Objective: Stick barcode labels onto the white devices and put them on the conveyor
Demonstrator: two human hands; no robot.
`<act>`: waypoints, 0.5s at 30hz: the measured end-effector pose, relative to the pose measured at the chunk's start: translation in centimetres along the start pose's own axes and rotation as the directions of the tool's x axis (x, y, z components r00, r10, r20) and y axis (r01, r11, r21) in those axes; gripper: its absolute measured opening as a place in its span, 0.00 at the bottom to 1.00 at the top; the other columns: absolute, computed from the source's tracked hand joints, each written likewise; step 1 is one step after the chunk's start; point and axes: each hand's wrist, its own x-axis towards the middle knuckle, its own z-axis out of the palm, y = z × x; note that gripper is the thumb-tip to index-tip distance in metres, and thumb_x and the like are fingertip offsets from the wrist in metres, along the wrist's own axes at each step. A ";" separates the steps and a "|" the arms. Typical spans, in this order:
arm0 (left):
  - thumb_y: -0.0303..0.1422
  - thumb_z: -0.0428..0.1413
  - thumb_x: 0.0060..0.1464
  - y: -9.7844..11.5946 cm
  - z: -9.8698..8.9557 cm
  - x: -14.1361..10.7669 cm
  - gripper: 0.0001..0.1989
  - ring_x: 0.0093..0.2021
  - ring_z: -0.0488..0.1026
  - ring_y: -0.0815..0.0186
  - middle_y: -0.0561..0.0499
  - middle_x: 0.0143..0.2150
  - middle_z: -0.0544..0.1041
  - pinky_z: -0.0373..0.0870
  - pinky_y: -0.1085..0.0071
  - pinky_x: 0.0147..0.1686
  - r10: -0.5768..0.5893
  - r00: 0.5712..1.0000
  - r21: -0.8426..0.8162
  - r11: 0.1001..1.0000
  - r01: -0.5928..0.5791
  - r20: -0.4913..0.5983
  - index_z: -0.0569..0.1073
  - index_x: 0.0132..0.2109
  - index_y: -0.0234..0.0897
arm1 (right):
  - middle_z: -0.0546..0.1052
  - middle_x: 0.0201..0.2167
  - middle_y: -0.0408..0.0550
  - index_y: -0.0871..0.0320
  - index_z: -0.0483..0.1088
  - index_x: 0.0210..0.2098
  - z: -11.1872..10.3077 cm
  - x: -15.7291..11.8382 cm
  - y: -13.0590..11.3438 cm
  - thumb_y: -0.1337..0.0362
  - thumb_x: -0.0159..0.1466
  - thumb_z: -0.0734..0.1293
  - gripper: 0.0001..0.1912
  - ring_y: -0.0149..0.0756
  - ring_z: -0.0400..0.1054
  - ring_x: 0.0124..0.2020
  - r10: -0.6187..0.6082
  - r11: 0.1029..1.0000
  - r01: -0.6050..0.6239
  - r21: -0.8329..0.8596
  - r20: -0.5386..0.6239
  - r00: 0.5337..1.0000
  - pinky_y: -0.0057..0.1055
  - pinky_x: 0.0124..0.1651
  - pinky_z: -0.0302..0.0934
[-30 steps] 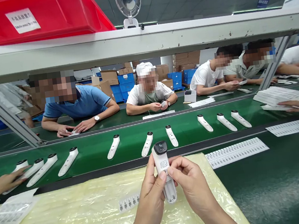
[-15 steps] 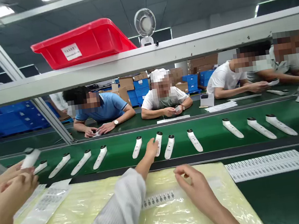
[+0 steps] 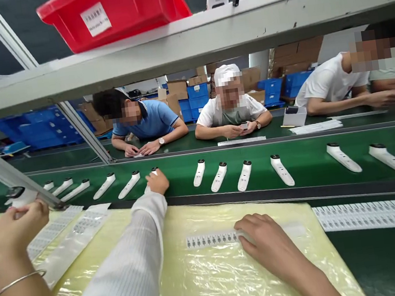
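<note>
My left hand (image 3: 157,182), at the end of a striped white sleeve, is closed around the upper end of a white handheld device lying on the green conveyor (image 3: 182,196); fingers cover most of it. To its right on the belt lie several like devices, the nearest a white device with a black tip (image 3: 199,173). My right hand (image 3: 263,236) rests low over the yellow plastic-wrapped sheet (image 3: 215,281), fingers curled and thumb at the right end of a strip of small printed labels (image 3: 211,240).
At the left, a co-worker's hands (image 3: 19,229) hold another white device beside label sheets (image 3: 74,237). A large label sheet (image 3: 377,214) lies at the right. Several people sit across the belt. Overhead runs a metal beam (image 3: 170,49) bearing a red bin (image 3: 121,12).
My left hand has let go of one device and moved left to another. My right hand has come down onto the label strip. The view has shifted, and the red bin sits higher in it.
</note>
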 end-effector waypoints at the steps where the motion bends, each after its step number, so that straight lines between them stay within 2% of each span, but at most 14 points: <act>1: 0.39 0.57 0.62 -0.6 -0.7 -0.1 0.20 0.53 0.71 0.56 0.43 0.58 0.69 0.72 0.53 0.52 -0.011 1.000 -0.011 1.000 0.010 -0.026 0.68 0.57 0.35 | 0.76 0.42 0.48 0.56 0.74 0.44 0.0 0.0 -0.3 0.76 0.66 0.62 0.13 0.44 0.69 0.45 0.009 0.999 -0.009 -0.033 0.011 1.000 0.42 0.50 0.60; 5: 0.40 0.57 0.62 -1.2 -1.7 -0.5 0.18 0.48 0.72 0.60 0.44 0.53 0.72 0.74 0.58 0.47 -0.025 0.997 -0.040 0.999 0.022 -0.073 0.70 0.54 0.34 | 0.75 0.38 0.48 0.57 0.74 0.40 0.3 0.3 -0.9 0.75 0.67 0.63 0.10 0.43 0.70 0.41 0.019 0.989 -0.017 -0.146 0.017 1.000 0.36 0.41 0.61; 10: 0.39 0.56 0.63 0.6 -0.9 -0.6 0.17 0.45 0.73 0.63 0.45 0.52 0.71 0.75 0.61 0.44 -0.069 0.997 -0.130 0.989 0.064 -0.037 0.69 0.54 0.33 | 0.74 0.35 0.48 0.59 0.72 0.36 0.7 0.8 -1.2 0.76 0.67 0.62 0.09 0.40 0.71 0.36 0.039 0.976 -0.036 -0.215 0.012 0.999 0.33 0.35 0.58; 12: 0.37 0.57 0.62 1.9 0.0 -1.3 0.15 0.42 0.73 0.64 0.46 0.49 0.72 0.75 0.64 0.42 -0.110 0.994 -0.168 0.979 0.112 0.022 0.70 0.52 0.33 | 0.75 0.35 0.48 0.60 0.72 0.37 0.7 0.9 -1.4 0.76 0.66 0.63 0.08 0.40 0.71 0.35 0.045 0.975 -0.041 -0.218 0.012 0.999 0.32 0.33 0.57; 15: 0.32 0.59 0.60 4.4 1.5 -4.5 0.10 0.32 0.72 0.68 0.51 0.38 0.74 0.73 0.70 0.32 -0.107 0.972 -0.270 0.949 0.163 0.208 0.70 0.47 0.33 | 0.75 0.35 0.49 0.60 0.72 0.36 0.7 1.0 -1.7 0.77 0.65 0.63 0.09 0.40 0.71 0.34 0.060 0.974 -0.057 -0.221 0.008 0.998 0.31 0.32 0.55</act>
